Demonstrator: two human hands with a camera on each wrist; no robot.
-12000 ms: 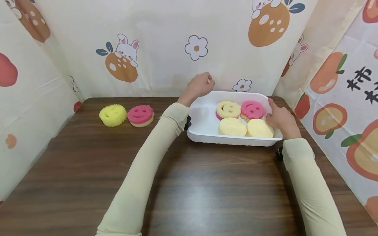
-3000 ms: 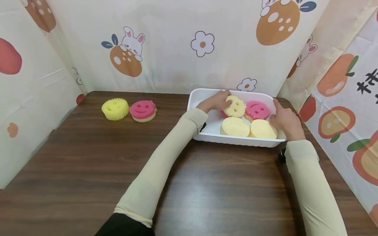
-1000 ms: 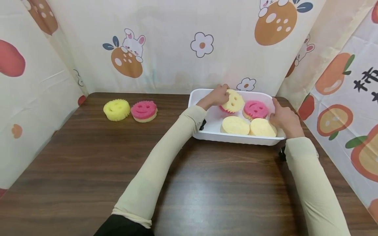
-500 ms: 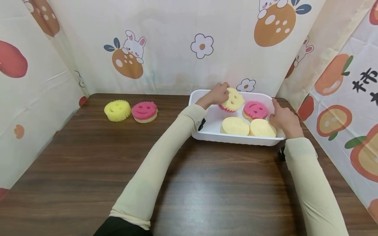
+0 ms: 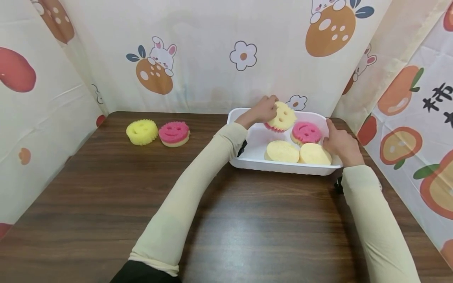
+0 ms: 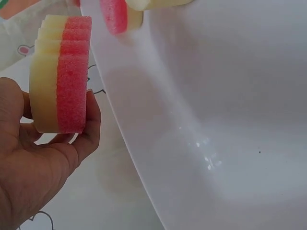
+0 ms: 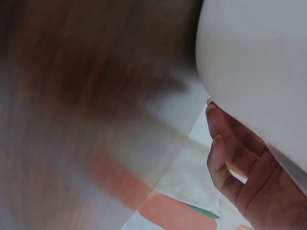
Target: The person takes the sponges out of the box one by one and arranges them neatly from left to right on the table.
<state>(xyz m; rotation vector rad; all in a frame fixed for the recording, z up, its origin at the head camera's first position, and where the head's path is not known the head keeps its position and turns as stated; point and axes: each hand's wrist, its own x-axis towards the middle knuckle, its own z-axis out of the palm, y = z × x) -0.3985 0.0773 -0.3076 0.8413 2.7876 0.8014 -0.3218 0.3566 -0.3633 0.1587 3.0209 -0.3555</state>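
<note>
My left hand (image 5: 265, 111) grips a round two-layer smiley sponge (image 5: 283, 117), cream on one side and pink on the other, by its edge. It is raised over the back of the white tray (image 5: 283, 167), tilted with the cream face toward me. In the left wrist view the sponge (image 6: 60, 86) stands on edge between thumb and fingers, beside the tray's rim. My right hand (image 5: 342, 144) holds the tray's right end, thumb on the inside; in the right wrist view its fingers (image 7: 223, 160) curl against the outer wall. In the tray lie a pink-topped smiley sponge (image 5: 306, 132) and two plain cream ones (image 5: 282, 151).
On the brown wooden table (image 5: 212, 220), left of the tray, sit a yellow smiley sponge (image 5: 141, 132) and a pink-topped one (image 5: 174, 133), side by side. A printed curtain (image 5: 205, 78) hangs directly behind the table, with another along the right side.
My left hand, holding nothing at first, has taken the cream-and-pink sponge from its place in the tray and raised it up and back. My right hand stays on the tray's end.
</note>
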